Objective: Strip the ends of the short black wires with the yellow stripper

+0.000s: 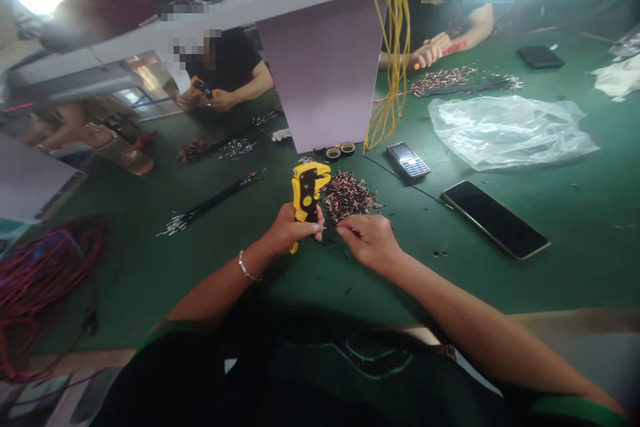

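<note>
- Cables, red, coiled at the left end of the green table.
- Black wires next, bundled, lying slantwise.
- Left hand now, fingers wrapped around a yellow-and-black hand tool, head up; any lettering's too small for me.
- Copper-and-black pile, just beside that tool.
- Right hand, thumb and forefinger pinched together near the pile; can't tell what's between them.
- Keypad phone, key markings unreadable from here.
- Smartphone, dark screen up.
</note>
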The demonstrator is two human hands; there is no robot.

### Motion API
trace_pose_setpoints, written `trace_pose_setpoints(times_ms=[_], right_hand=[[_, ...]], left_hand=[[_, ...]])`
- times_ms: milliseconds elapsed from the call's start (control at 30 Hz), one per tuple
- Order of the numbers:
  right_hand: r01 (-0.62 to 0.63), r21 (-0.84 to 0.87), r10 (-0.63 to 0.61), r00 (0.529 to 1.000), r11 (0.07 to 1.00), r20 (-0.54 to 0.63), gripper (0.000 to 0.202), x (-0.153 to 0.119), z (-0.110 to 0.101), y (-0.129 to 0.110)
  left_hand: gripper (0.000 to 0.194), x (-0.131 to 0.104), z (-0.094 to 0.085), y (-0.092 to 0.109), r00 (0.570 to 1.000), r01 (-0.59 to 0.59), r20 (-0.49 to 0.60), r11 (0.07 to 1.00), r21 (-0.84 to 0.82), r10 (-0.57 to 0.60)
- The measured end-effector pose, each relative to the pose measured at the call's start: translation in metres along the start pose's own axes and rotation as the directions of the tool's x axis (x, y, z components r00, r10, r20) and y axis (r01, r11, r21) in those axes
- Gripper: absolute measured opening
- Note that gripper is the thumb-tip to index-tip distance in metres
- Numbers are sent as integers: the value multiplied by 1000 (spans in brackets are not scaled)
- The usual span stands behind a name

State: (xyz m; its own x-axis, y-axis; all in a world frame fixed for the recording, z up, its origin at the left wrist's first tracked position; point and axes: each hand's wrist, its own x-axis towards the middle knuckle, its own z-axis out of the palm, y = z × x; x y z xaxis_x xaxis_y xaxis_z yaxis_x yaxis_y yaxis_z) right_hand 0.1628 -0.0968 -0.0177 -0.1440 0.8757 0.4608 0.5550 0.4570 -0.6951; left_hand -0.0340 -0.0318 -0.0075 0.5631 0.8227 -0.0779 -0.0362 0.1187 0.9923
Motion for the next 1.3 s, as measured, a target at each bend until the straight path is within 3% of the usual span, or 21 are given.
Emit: trace_pose_setpoints(times_ms=[167, 433, 667, 967, 1100, 1300], right_hand=[[-111, 14, 112, 980, 994, -166, 22, 7, -14, 3], [-94, 68, 108, 965, 993, -238, 21, 9, -5, -8], [-49, 37, 57, 965, 998, -256, 21, 4, -10, -14], [39, -50, -49, 976, 998, -213, 27, 1, -8, -18], [-1, -76, -11, 987, 997, -158, 23, -1, -8, -20], [-92, 41, 97, 985, 995, -143, 12, 0, -10, -28]], left_hand=[[22, 5, -7, 5, 995, -8, -98, 999, 42, 12], [29, 2, -1, 10, 979, 25, 205, 986, -163, 9], [35, -4, -1, 4, 938, 109, 345, 969, -221, -27], [38, -7, 5, 6, 956, 89, 292, 965, -246, -14], [36, -9, 9, 11, 963, 74, 267, 982, -173, -26], [30, -10, 14, 14, 957, 32, 291, 997, -72, -10]])
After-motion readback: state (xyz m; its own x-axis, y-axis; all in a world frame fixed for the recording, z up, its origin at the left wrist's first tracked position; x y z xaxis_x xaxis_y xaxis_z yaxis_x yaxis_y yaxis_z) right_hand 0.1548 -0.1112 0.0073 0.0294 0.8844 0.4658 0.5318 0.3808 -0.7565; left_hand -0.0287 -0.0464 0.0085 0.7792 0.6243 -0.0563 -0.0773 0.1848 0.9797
